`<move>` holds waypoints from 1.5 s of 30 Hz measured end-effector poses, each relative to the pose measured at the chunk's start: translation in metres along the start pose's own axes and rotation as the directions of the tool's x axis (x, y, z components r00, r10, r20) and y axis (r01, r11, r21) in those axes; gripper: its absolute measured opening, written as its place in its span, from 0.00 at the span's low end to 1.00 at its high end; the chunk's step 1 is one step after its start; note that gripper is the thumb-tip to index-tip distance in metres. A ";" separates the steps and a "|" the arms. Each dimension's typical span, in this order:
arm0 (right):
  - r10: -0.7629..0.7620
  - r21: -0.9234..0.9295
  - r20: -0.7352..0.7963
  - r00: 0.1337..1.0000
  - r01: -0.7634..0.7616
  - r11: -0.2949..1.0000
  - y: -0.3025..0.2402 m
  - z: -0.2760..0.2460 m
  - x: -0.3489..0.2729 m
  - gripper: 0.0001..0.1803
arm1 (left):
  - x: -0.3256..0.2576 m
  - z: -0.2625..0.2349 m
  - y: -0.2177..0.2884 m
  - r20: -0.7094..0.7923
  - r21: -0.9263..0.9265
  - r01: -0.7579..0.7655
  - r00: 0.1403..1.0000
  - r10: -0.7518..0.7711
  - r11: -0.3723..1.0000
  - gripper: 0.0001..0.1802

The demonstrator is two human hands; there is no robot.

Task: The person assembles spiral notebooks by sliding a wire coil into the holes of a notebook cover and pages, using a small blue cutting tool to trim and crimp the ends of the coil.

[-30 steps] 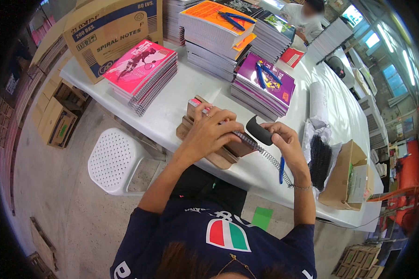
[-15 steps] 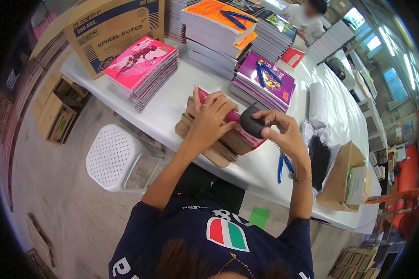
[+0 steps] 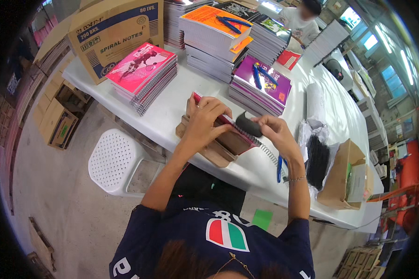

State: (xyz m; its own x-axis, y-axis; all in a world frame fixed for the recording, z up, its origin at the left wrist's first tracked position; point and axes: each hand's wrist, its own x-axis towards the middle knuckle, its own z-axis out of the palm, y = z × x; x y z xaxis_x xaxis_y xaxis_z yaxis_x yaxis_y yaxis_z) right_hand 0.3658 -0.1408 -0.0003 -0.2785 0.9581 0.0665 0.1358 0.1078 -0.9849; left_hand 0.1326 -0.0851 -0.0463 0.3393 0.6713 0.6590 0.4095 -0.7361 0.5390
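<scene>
**The black curved piece tips up, and we see the spring again**

Half a second ago, the black curved piece [image 3: 247,126] covers the spring from our view. Now its hollow side shows, and so does the wire spring [image 3: 268,153] beside it. We think the spring is part way along the book's edge, because its loose tail sticks out toward 4 o'clock.

Our left hand [image 3: 207,118] is bent over the thin pink book [image 3: 241,142], fingers on top and thumb on the near side. Our right hand [image 3: 278,132] pinches the end of the black piece. The book stands on its side in the brown wooden holder [image 3: 214,156], at the front of the table [image 3: 253,174].

The holder is hard, with smooth, rounded corners. The black piece is dull and bent like half a pipe; we can't tell if it is rubber or foam. The spring is thin and loopy. From the book, blue pliers [image 3: 280,168] lie at 4 o'clock, shiny purple books [image 3: 260,83] sit at 1 o'clock, and a pink pile [image 3: 144,69] sits at 10 o'clock.
</scene>
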 end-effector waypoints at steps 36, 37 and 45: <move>-0.133 -0.542 -0.815 0.564 -0.661 0.519 0.116 0.033 -0.174 0.29 | 0.013 -0.010 0.025 0.178 0.089 -0.048 0.983 0.031 0.995 0.08; -0.089 -0.483 -0.822 0.562 -0.606 0.632 0.094 0.048 -0.169 0.26 | 0.015 -0.009 0.024 0.198 0.071 -0.053 0.980 0.038 0.996 0.08; 0.281 0.734 -0.021 0.960 -0.176 0.656 0.050 0.114 -0.110 0.29 | 0.022 -0.010 0.018 0.309 -0.117 0.009 0.951 0.028 0.993 0.09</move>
State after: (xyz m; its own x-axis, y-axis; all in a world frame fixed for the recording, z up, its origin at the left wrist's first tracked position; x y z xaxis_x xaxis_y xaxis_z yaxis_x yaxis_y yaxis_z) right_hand 0.2945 -0.2714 -0.0756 -0.2095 0.9551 -0.2093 -0.5593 -0.2927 -0.7756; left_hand 0.1387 -0.0840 -0.0166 0.5955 0.6443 0.4798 0.3105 -0.7354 0.6023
